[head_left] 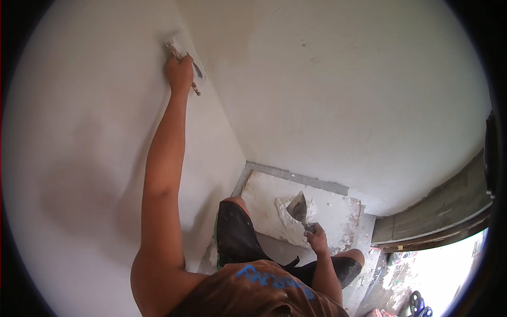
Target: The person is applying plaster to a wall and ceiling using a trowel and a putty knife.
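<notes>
My left hand (pixel 179 72) is raised high on the left white wall (pixel 84 95) near the inside corner, closed on the handle of a plaster-smeared trowel (pixel 199 74) whose blade lies at the wall. Low and to the right, my right hand (pixel 317 235) grips the handle of a metal putty knife (pixel 298 206). The knife's blade is over a pile of white plaster (pixel 285 211) on a pale, stained board (pixel 264 187) by the foot of the walls. Whether the blade touches the pile I cannot tell.
The far wall (pixel 343 105) meets the left wall in a corner. My bent knees in dark shorts flank the board's near edge. At the right, a rough grey band (pixel 428 216) borders a bright opening (pixel 438 264), with dark footwear (pixel 417 304) and red-white items at lower right.
</notes>
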Tool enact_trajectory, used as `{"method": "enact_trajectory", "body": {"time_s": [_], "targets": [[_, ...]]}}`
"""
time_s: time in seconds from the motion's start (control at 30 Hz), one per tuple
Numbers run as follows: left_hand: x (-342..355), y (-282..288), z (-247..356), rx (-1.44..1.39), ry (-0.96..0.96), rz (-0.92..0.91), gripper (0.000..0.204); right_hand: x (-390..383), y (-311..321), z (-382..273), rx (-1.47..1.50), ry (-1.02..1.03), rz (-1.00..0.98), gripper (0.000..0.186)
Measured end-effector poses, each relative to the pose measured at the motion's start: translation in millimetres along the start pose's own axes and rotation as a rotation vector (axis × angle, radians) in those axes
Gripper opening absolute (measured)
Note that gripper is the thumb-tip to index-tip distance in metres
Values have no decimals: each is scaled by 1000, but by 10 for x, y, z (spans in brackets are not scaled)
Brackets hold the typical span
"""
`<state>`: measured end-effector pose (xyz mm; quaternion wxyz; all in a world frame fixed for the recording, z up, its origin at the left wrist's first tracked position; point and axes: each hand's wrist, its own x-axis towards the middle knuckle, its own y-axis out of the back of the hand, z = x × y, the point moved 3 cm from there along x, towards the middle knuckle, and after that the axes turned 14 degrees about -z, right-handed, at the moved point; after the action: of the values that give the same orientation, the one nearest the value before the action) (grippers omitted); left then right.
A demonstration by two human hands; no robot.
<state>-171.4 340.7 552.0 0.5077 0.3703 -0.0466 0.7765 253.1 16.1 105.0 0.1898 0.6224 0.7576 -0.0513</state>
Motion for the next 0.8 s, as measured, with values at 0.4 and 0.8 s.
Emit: {"method": "enact_trajectory", "body": {"time_s": [0.4, 0.8], "targets": [[-91, -1318, -74, 503, 68, -63, 35, -68, 18, 64, 2, 63, 87, 32], [532, 100, 640, 442, -39, 193, 32, -69, -38, 19, 36, 29, 50, 38]]}}
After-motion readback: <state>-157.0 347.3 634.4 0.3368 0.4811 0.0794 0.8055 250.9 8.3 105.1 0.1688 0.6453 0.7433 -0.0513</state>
